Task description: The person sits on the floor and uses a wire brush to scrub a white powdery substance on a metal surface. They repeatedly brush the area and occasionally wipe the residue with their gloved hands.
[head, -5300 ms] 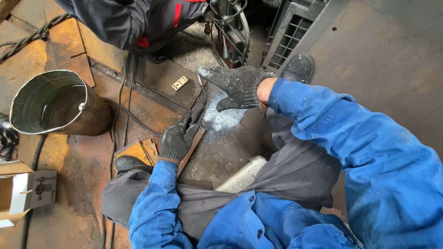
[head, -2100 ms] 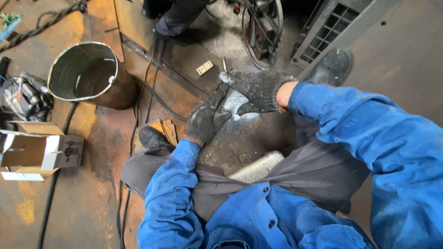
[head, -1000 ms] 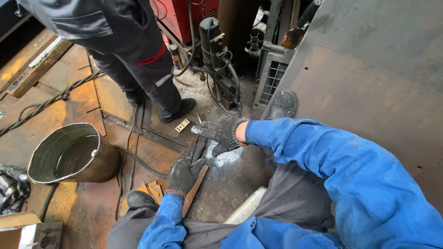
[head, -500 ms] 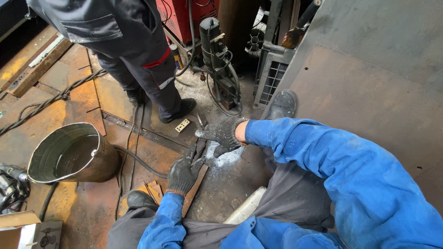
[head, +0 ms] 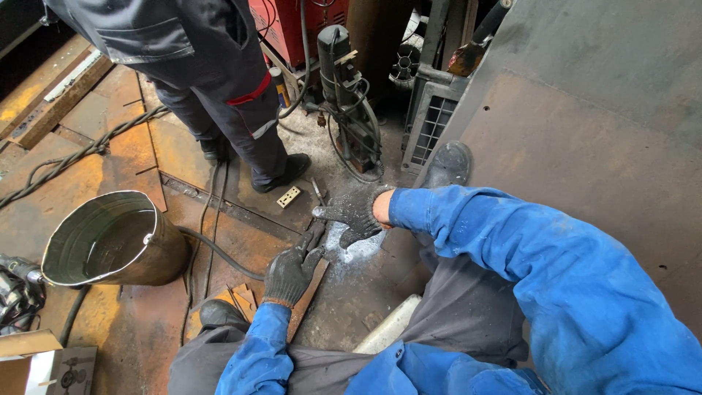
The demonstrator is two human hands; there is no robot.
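I sit on a rusty steel floor in blue sleeves and dark knit gloves. My left hand (head: 291, 272) rests on a narrow flat metal strip (head: 311, 290) lying between my legs, fingers curled over its far end. My right hand (head: 352, 214) hovers palm down, fingers spread, over a patch of pale grey powder (head: 356, 247) on the floor. A small pale perforated plate (head: 288, 197) lies just beyond the hands. A white bar-shaped piece (head: 387, 334) lies by my right thigh.
Another person in dark work trousers (head: 234, 117) stands ahead on the left. A metal bucket (head: 110, 241) sits left, with cables (head: 212, 249) running past it. A drilling machine (head: 347, 102) and a grille (head: 435, 124) stand ahead. A large steel plate (head: 599, 132) slopes up on the right.
The view tilted up from the floor toward the standing person and machine. My right hand shifted slightly over the powder; my left hand stayed on the strip.
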